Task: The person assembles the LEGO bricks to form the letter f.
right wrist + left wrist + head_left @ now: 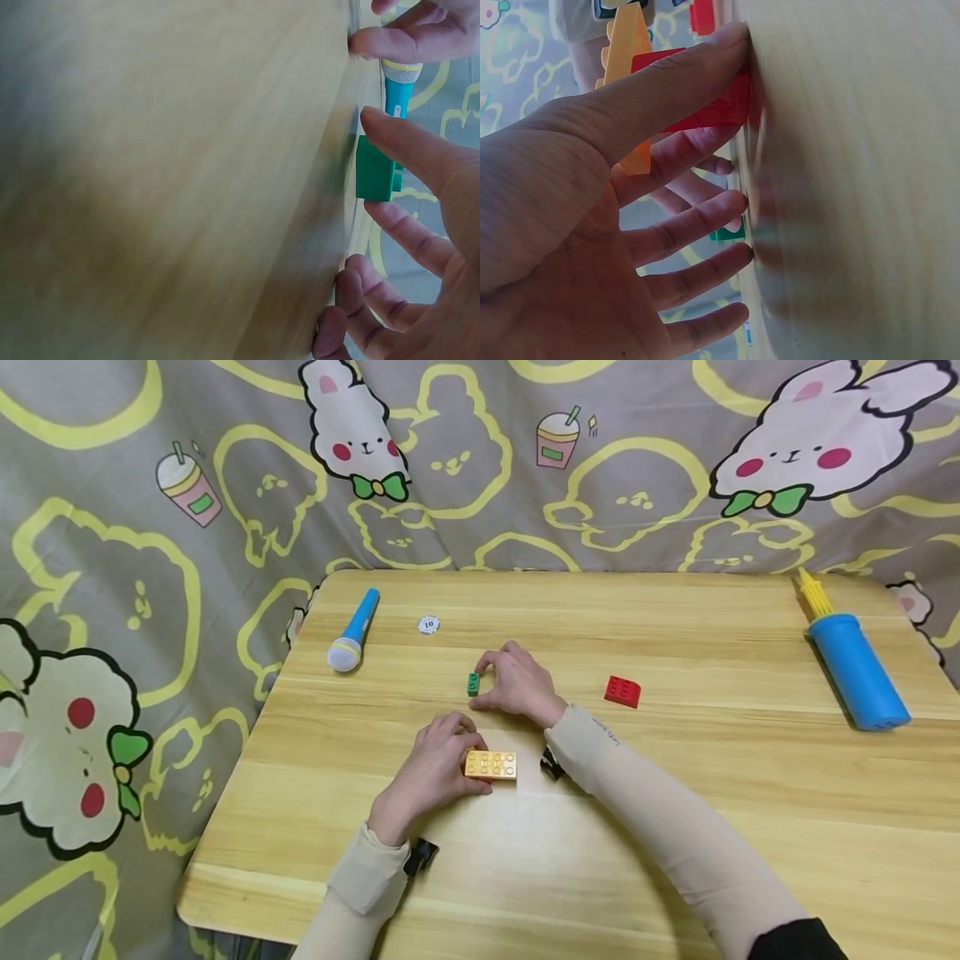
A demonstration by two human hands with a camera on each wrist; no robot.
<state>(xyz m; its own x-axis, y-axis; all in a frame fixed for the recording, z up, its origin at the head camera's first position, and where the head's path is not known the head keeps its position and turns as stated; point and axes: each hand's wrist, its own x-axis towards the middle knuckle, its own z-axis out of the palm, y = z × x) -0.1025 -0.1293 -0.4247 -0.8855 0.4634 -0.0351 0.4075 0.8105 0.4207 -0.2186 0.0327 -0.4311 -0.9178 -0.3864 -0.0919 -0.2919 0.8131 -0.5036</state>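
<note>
- The left hand (431,768) rests with fingers apart against the flat yellow plastic brick (491,764).
- The right hand (517,683) pinches the small green plastic brick (473,684), far of it.

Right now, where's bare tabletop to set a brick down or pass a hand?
Free: the near strip of the table in front of both forearms, and the wide patch between the red brick and the blue pump. Crowded: the centre, where the left hand is at the yellow brick and the right hand at the green brick.
</note>
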